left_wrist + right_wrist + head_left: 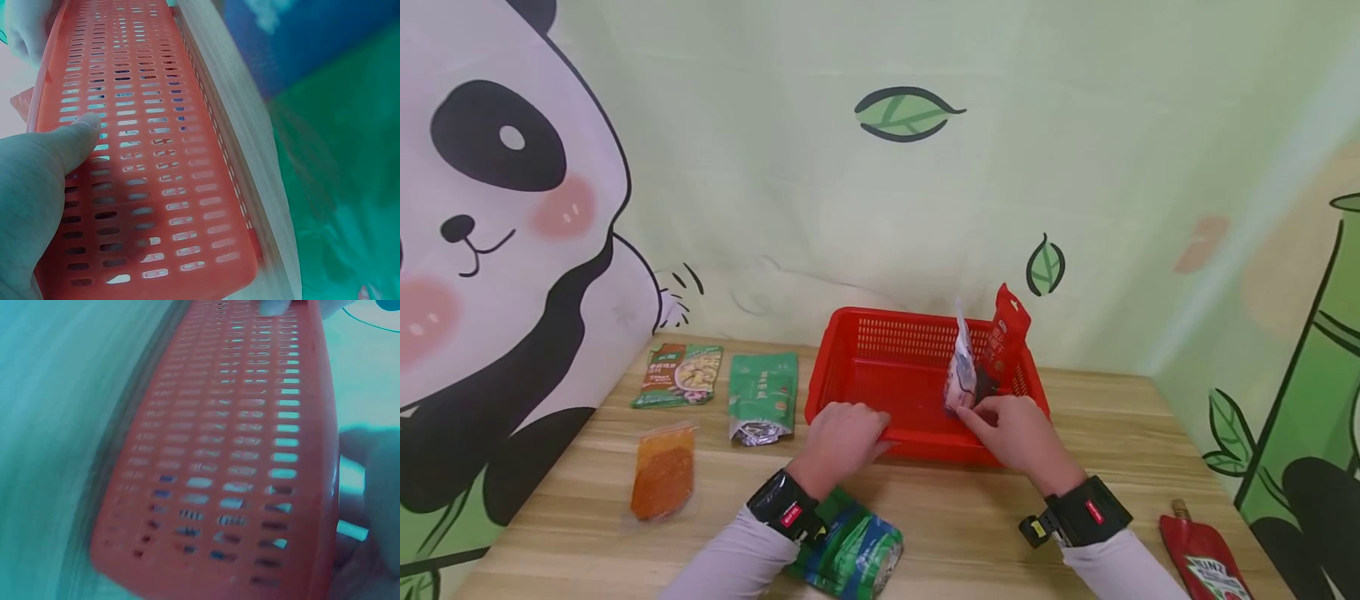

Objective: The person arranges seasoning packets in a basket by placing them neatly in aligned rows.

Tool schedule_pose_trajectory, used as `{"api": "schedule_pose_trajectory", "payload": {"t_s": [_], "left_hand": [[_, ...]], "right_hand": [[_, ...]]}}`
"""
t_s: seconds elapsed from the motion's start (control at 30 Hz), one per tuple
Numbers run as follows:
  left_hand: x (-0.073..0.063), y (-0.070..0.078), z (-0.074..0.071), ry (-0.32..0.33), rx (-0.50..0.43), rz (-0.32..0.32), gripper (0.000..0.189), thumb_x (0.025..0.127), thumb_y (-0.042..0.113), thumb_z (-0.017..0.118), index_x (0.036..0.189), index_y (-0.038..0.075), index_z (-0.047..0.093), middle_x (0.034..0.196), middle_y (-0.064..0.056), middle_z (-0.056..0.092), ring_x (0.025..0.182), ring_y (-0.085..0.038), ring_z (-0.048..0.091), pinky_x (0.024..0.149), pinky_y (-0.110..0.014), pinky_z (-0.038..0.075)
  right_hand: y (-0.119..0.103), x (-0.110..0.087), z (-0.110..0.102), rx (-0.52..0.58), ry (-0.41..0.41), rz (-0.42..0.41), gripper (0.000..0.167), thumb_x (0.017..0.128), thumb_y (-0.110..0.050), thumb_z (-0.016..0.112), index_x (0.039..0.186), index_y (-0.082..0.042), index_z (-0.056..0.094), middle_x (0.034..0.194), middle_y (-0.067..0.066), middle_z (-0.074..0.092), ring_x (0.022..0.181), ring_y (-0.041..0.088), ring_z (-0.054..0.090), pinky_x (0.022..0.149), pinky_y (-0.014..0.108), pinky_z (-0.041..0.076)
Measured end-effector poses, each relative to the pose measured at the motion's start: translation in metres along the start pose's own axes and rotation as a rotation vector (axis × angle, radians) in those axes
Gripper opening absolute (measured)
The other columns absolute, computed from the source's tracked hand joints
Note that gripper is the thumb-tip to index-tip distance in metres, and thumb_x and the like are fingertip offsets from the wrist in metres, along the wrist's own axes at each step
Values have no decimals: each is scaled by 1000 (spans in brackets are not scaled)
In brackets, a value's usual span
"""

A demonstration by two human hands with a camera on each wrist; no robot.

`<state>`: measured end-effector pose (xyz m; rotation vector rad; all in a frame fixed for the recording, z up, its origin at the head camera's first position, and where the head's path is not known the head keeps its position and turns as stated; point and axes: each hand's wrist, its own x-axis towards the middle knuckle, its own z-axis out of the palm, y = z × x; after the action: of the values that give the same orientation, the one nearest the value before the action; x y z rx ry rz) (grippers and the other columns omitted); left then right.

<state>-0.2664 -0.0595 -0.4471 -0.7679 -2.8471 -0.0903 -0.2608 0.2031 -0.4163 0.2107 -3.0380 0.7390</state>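
Observation:
A red plastic basket (880, 329) with slotted walls stands on the table. My left hand (847, 437) grips its front rim, with the thumb (78, 139) pressed flat on the outer wall in the left wrist view. Inside the basket's right part, a white and pink packet (961, 367) stands on edge beside an upright red packet (1002, 342). My right hand (1018, 429) reaches over the front rim and pinches the lower corner of the white and pink packet. In the right wrist view the basket's wall (206, 456) hides most of that hand's work.
Left of the basket lie a green pouch (763, 392), a food packet with a bowl picture (681, 375) and an orange-filled clear bag (664, 473). A green and blue pouch (853, 546) lies below my left wrist. A ketchup pouch (1204, 554) is at the right edge.

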Motion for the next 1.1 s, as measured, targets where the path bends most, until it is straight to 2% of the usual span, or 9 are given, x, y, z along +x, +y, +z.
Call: {"api": "schedule_pose_trajectory", "payload": {"t_s": [0.1, 0.23, 0.33, 0.5, 0.7, 0.93, 1.03, 1.1], "left_hand": [[0, 1, 0, 1, -3, -1, 29, 85, 45, 81, 92, 19, 71, 64, 5, 62, 52, -10, 48, 51, -21, 42], [0, 1, -1, -3, -6, -3, 29, 85, 44, 82, 92, 19, 71, 64, 5, 62, 51, -10, 48, 51, -21, 43], [-1, 0, -1, -5, -9, -7, 29, 85, 44, 82, 93, 18, 72, 66, 5, 64, 52, -10, 49, 53, -21, 44], [0, -1, -1, -8, -17, -2, 30, 85, 44, 82, 95, 18, 73, 70, 5, 69, 53, -9, 50, 55, -21, 46], [0, 1, 0, -9, -15, 8, 30, 85, 45, 82, 95, 19, 73, 68, 6, 67, 51, -8, 49, 54, -19, 44], [-2, 2, -2, -6, -18, 25, 28, 86, 43, 81, 91, 18, 70, 65, 5, 63, 54, -10, 50, 53, -22, 44], [-5, -3, -3, 25, -47, 41, 29, 88, 44, 79, 88, 18, 67, 64, 7, 59, 56, -10, 50, 55, -23, 44], [-9, -8, -4, 68, -69, 49, 28, 88, 43, 77, 85, 17, 65, 63, 7, 56, 57, -9, 49, 55, -23, 43]], "right_hand": [[4, -10, 4, -26, -33, -82, 33, 92, -50, 72, 103, -21, 80, 65, -9, 63, 64, 12, 56, 60, 26, 47], [8, -18, 8, -90, -52, -148, 31, 88, -56, 74, 85, -25, 76, 58, -13, 59, 56, 7, 54, 62, 25, 48], [10, -19, 11, -144, -44, -195, 30, 86, -56, 77, 78, -27, 70, 55, -14, 54, 53, 5, 51, 61, 24, 46], [12, -20, 15, -230, 21, -251, 24, 83, -45, 83, 84, -22, 74, 57, -16, 55, 52, 3, 48, 60, 22, 45], [16, -20, 19, -333, 120, -302, 22, 82, -36, 86, 78, -20, 71, 58, -11, 51, 56, 7, 44, 58, 24, 38], [19, -18, 21, -332, 118, -307, 22, 82, -35, 86, 79, -20, 72, 57, -11, 51, 55, 7, 45, 58, 24, 38], [20, -17, 21, -338, 123, -314, 23, 82, -36, 86, 78, -20, 70, 57, -11, 51, 55, 8, 45, 58, 24, 38], [21, -18, 21, -346, 135, -317, 24, 82, -37, 86, 78, -20, 70, 57, -10, 51, 55, 8, 45, 57, 24, 37]]}}
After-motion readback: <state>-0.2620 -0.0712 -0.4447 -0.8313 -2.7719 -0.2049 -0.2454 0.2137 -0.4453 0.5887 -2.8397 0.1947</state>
